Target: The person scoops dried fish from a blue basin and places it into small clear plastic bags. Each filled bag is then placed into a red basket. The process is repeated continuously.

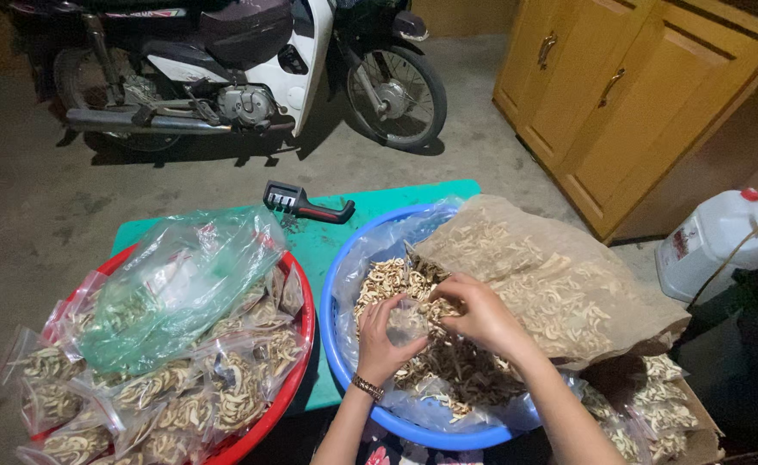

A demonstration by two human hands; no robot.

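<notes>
Low and centre in the frame, the left hand (380, 340) has its grip closed around a small clear plastic bag (408, 323), thumb and fingers pinching its sides so that the mouth stays up. The right hand (480, 312) comes in from the right with its fingers bent over the bag's top edge, its grip clasping the rim of the bag. The bag is thin, crinkled and see-through, with little inside that can be made out.

Both hands sit over a blue basin (337, 344) lined with clear plastic and filled with pale, curled dried slices (456, 370), tan to cream in colour. A large brownish sack (568, 284) full of the same slices leans across the basin's right side.

To the left, a red basin (297, 370) holds many small sealed packets (232, 392) of slices, with a big crumpled greenish plastic bag (181, 284) lying on top. Both basins rest on a green bench (327, 245), where a black knife sharpener (306, 204) lies near the far edge. A motorbike (241, 69) stands on the floor at the upper left, yellow wooden cabinets (620, 95) at the upper right, and a white plastic jug (714, 241) at the right edge.
</notes>
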